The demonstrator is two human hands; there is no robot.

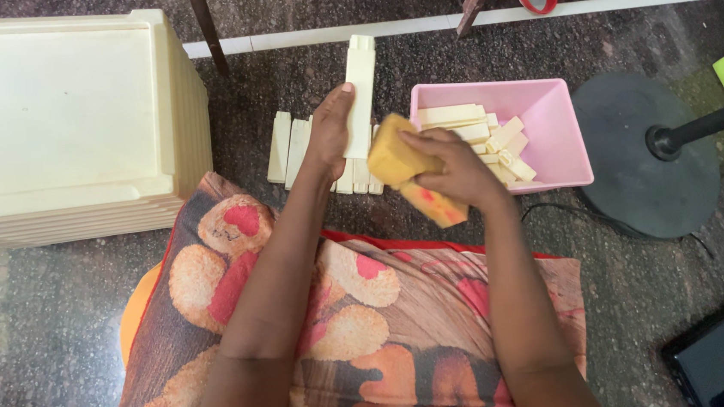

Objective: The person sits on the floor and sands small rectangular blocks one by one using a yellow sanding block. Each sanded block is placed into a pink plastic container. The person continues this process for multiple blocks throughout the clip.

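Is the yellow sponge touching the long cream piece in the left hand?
Cannot tell. In the head view the sponge overlaps the cream piece's edge beside the left hand; no contact or gap shows.

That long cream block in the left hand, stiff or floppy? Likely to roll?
Probably stiff: the cream block stays straight though the left hand grips only its lower part. Unlikely to roll, given its flat, squared faces. Seemingly light, as one hand lifts it while the right hand holds a yellow sponge.
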